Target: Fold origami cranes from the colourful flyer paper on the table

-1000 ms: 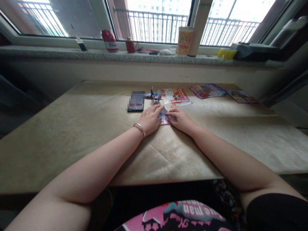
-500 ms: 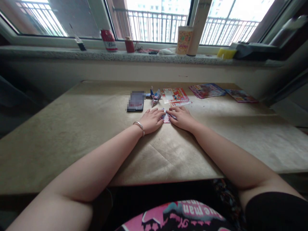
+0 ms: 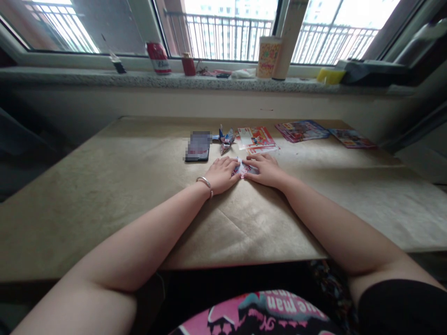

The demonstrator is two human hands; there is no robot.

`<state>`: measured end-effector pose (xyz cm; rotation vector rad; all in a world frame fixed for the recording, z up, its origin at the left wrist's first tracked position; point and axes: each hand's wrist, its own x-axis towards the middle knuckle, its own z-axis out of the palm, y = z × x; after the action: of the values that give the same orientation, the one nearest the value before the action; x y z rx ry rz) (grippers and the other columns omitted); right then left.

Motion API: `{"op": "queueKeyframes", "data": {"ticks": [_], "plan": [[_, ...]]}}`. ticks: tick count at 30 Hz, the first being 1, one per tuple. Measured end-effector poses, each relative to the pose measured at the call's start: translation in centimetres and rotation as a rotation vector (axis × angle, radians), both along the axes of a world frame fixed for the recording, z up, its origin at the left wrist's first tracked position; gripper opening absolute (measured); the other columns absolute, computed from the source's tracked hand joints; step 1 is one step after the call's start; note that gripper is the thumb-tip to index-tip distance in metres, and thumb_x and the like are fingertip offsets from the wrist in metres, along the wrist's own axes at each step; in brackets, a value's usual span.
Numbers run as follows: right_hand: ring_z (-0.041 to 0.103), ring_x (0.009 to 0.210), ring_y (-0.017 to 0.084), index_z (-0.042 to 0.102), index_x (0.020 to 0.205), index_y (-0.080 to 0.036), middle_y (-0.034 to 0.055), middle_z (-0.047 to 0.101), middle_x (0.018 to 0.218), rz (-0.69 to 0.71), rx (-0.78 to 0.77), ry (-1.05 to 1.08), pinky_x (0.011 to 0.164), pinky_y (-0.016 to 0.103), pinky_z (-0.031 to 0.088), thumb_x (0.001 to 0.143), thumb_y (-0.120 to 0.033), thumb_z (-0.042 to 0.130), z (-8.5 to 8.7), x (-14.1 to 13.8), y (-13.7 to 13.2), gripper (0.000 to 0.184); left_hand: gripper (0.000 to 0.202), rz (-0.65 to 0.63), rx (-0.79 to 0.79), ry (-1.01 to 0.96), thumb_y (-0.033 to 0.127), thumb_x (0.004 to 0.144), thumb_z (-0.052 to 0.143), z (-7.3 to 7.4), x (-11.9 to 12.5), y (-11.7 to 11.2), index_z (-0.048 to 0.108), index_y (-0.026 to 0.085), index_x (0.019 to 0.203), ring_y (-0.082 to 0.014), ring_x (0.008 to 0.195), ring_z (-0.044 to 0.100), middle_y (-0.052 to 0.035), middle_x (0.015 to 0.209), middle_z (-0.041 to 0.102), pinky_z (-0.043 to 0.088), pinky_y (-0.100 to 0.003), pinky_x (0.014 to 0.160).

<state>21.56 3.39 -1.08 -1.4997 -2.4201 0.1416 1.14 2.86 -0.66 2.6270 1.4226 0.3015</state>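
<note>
A small folded piece of printed paper (image 3: 243, 169) lies on the brown table (image 3: 122, 186) between my two hands. My left hand (image 3: 221, 174), with a silver bangle on the wrist, rests palm down with its fingertips pressing the paper's left side. My right hand (image 3: 266, 170) lies flat on the paper's right side, fingers pointing left. Most of the paper is hidden under the fingers.
A dark phone (image 3: 198, 146) lies just beyond my left hand, with a folded paper figure (image 3: 226, 139) beside it. Printed sheets (image 3: 256, 138) and leaflets (image 3: 301, 130), (image 3: 352, 138) lie farther right. The window sill holds a red can (image 3: 159, 58), cups and small items.
Both hands have closed in slightly over the paper and slid a little away from me. Less of the paper shows between them than a second ago.
</note>
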Motion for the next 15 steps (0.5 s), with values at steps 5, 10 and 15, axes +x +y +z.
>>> {"op": "queueKeyframes", "data": {"ticks": [5, 10, 15], "plan": [[0.044, 0.128, 0.038, 0.066, 0.124, -0.035, 0.0055, 0.056, 0.139, -0.010, -0.059, 0.006, 0.107, 0.057, 0.033, 0.075, -0.057, 0.070, 0.7, 1.5, 0.7, 0.054, 0.048, 0.006, -0.024, 0.017, 0.043, 0.093, 0.045, 0.1, -0.1, 0.0, 0.049, 0.019, 0.135, -0.0304, 0.144, 0.027, -0.0105, 0.150, 0.042, 0.021, -0.051, 0.118], [0.044, 0.129, 0.037, 0.069, 0.120, -0.036, 0.0055, 0.056, 0.139, 0.016, -0.102, -0.002, 0.107, 0.056, 0.035, 0.068, -0.054, 0.077, 0.8, 3.7, 1.6, 0.055, 0.048, 0.010, -0.040, 0.021, 0.043, 0.093, 0.044, 0.2, 0.0, 0.0, 0.048, 0.020, 0.135, -0.0301, 0.144, 0.027, -0.0098, 0.151, 0.041, 0.020, -0.050, 0.118], [0.043, 0.131, 0.036, 0.067, 0.122, -0.036, 0.0050, 0.052, 0.143, 0.065, -0.133, -0.014, 0.108, 0.054, 0.034, 0.069, -0.053, 0.078, 0.8, 4.5, 1.9, 0.057, 0.050, 0.006, -0.041, 0.007, 0.044, 0.092, 0.045, 0.1, -0.2, 0.1, 0.049, 0.019, 0.135, -0.0310, 0.143, 0.029, -0.0113, 0.150, 0.042, 0.021, -0.051, 0.118]]}}
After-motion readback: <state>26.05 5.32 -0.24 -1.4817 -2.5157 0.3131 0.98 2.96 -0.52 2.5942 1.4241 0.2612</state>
